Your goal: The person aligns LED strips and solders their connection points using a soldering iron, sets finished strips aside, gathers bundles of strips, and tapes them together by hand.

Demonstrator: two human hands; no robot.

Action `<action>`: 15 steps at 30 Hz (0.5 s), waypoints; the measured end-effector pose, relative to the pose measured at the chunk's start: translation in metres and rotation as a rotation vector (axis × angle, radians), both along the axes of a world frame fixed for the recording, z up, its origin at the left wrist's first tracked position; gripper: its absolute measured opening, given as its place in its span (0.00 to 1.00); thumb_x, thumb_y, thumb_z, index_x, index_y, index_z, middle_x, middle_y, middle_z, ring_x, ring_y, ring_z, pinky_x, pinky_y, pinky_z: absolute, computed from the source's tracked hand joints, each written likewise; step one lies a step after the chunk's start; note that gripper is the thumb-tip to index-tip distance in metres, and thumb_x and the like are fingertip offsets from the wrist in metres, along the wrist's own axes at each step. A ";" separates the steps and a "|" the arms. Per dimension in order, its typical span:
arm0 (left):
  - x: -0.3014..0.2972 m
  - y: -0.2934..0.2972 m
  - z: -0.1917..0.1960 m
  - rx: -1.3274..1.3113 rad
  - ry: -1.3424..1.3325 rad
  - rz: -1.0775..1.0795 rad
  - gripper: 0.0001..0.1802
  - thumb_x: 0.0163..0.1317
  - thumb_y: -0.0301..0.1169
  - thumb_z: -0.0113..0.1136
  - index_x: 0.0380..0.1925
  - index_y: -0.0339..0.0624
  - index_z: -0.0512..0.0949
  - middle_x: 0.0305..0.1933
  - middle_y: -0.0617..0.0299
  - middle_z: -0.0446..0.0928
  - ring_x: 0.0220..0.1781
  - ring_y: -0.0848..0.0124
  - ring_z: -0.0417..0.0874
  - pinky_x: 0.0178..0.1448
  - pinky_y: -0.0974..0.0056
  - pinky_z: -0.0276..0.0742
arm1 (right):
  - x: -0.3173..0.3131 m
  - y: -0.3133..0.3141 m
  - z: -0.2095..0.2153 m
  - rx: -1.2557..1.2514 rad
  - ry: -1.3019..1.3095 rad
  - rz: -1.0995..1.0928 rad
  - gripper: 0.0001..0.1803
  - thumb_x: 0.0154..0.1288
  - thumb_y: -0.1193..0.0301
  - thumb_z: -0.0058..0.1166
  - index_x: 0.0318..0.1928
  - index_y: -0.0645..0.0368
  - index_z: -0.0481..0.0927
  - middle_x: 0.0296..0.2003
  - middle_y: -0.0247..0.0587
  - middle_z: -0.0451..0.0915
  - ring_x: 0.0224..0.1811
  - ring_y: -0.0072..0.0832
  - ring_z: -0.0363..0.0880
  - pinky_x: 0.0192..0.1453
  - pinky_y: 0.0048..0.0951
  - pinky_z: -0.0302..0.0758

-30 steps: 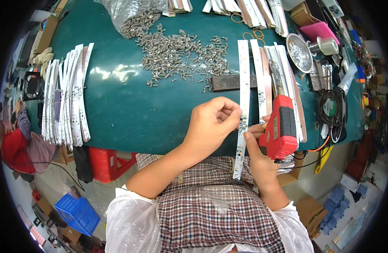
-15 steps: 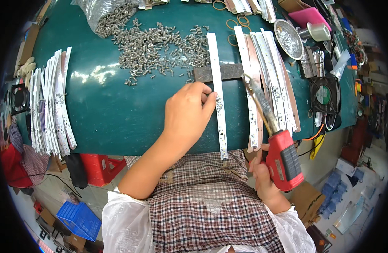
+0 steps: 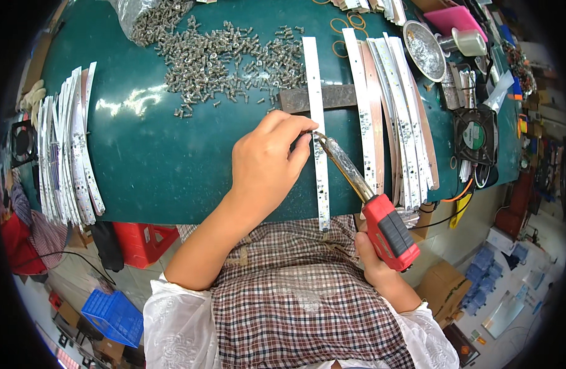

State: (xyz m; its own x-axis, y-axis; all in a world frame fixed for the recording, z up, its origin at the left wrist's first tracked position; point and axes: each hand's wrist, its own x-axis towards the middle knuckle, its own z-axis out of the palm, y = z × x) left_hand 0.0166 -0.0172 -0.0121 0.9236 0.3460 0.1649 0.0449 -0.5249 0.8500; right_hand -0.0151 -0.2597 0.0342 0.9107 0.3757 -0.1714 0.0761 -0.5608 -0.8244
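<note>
Iron Tip Brought In to the Strip

Your right hand (image 3: 376, 261) had swung the iron (image 3: 390, 232) leftward. Half a second earlier its tip pointed away, over the bundle (image 3: 406, 117); now it was at the strip (image 3: 320, 175), right by your left fingertips. You had your right hand wrapped around the iron's handle. Your left hand (image 3: 264, 157) was curled at the strip's left edge, thumb and forefinger close together; whether they pinched a small part or only steadied the strip, you could not tell from this view.

The strip, held up between both hands a second before, lay across the dark bar (image 3: 295, 100), its near end at the table's front edge. The heap of metal parts (image 3: 215, 64) sat beyond. The shift probably meant you had gone from placing the strip to applying heat.
</note>
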 end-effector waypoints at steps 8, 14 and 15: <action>0.001 -0.001 -0.002 0.008 -0.025 0.025 0.10 0.56 0.22 0.65 0.38 0.45 0.84 0.35 0.65 0.79 0.17 0.79 0.70 0.24 0.71 0.67 | 0.001 0.003 -0.003 0.029 -0.006 0.005 0.09 0.49 0.82 0.61 0.34 0.65 0.78 0.25 0.43 0.75 0.23 0.37 0.74 0.27 0.32 0.70; 0.000 -0.001 -0.002 0.012 -0.026 0.034 0.10 0.56 0.22 0.65 0.38 0.45 0.85 0.34 0.66 0.79 0.17 0.79 0.69 0.23 0.71 0.66 | -0.002 -0.002 -0.004 0.004 0.028 0.023 0.10 0.50 0.82 0.61 0.35 0.65 0.79 0.26 0.43 0.76 0.24 0.36 0.75 0.29 0.31 0.71; 0.000 -0.001 -0.003 0.008 -0.030 0.034 0.10 0.56 0.22 0.65 0.38 0.45 0.85 0.34 0.66 0.79 0.17 0.79 0.69 0.23 0.71 0.66 | -0.003 -0.003 -0.004 -0.016 0.059 0.020 0.10 0.51 0.81 0.62 0.36 0.65 0.79 0.27 0.43 0.76 0.24 0.36 0.75 0.29 0.31 0.71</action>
